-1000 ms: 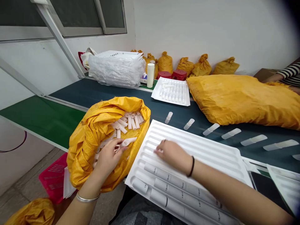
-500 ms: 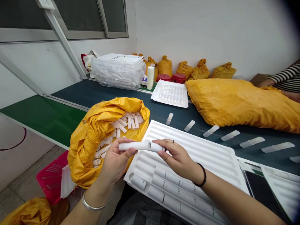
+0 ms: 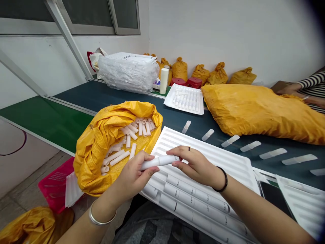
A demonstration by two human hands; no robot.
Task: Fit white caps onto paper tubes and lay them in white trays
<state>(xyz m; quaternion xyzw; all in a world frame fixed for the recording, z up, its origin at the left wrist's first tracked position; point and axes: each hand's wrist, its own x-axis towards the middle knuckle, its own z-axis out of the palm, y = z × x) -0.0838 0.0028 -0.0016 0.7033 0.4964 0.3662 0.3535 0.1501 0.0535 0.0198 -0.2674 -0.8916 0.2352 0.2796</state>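
Note:
My left hand [image 3: 135, 173] is closed around a plain white plastic tube [image 3: 149, 163]. Thumb and fingers of my right hand [image 3: 198, 167] pinch a short printed white tube [image 3: 167, 159], which meets the plain tube end to end. Both are held above a white ridged tray [image 3: 215, 159], whose near grooves carry several printed white tubes [image 3: 189, 193]. Left of the tray, an opened yellow woven sack [image 3: 88, 152] contains many loose white tubes [image 3: 120, 158]. How far one tube sits inside the other is unclear.
Several translucent white tubes [image 3: 230, 141] stand in a row on the dark conveyor belt [image 3: 177, 118]. A large yellow sack [image 3: 264, 112] lies beyond them, near another person's striped sleeve [image 3: 315, 83]. A smaller filled tray [image 3: 184, 98] and a plastic-wrapped stack [image 3: 128, 74] sit farther back.
The gap between the two tubes has closed, and they now form one line. My left hand has moved right toward my right hand, tilting the plain tube slightly.

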